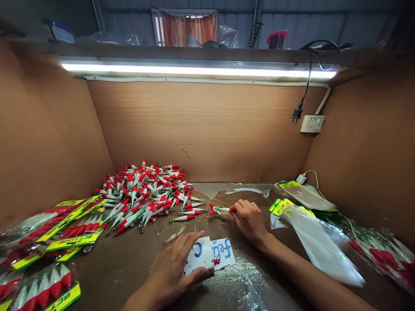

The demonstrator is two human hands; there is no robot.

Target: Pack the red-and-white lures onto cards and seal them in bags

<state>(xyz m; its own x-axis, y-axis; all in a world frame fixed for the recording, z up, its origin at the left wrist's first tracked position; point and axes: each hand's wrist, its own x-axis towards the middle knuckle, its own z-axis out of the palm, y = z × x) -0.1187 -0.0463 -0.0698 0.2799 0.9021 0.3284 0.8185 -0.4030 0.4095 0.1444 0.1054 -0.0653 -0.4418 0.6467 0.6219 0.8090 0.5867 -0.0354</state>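
My right hand (pixel 249 218) pinches the red end of a red-and-white fishing lure (pixel 223 209) lying on the table. Another lure's red end touches or overlaps it at the left. My left hand (pixel 181 261) grips a white card piece (pixel 197 258) with blue writing, thumb at the near edge and fingers along the far edge. A second lettered white part (pixel 227 250) sticks out to its right. Between the two parts shows a small red tip (pixel 216 261); what it belongs to is hidden. A large pile of similar lures (pixel 142 194) lies beyond my left hand.
Bagged lures with yellow labels (pixel 74 242) lie at the left. Clear plastic bags (pixel 311 237) and more bagged lures (pixel 385 255) are at the right. Wooden panels (pixel 207 129) enclose the table, and a black plug (pixel 297 113) hangs by the outlet (pixel 312 124).
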